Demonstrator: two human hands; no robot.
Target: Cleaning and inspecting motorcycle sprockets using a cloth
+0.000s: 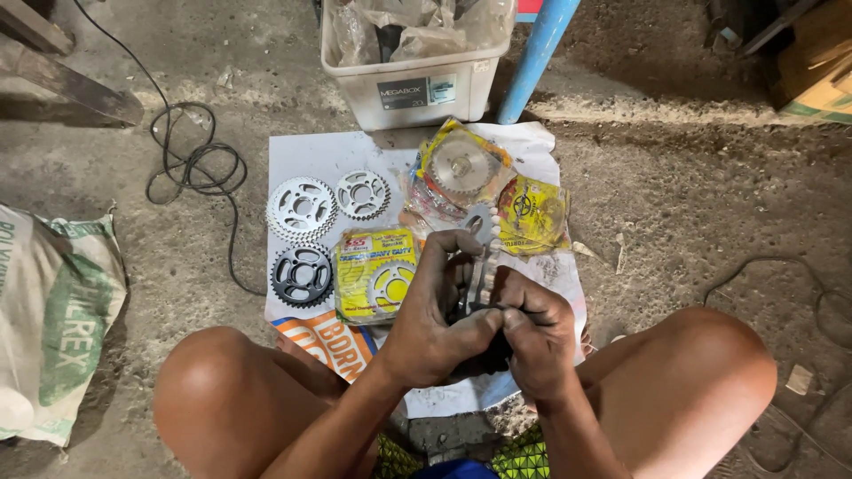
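Pinching a drive chain (479, 266) between them, the left hand (435, 310) and right hand (532, 341) close their fingers on its lower end above the white sheet (306, 151) on the floor, between the knees. It looks like steel: heavy for its size, limp along its length, likely greasy, so it is best gripped by the side plates near the link being handled. Sprockets (302, 208) and yellow packets (373, 270) crowd the sheet, a bin (417, 89) stands behind, with freer floor to the right.
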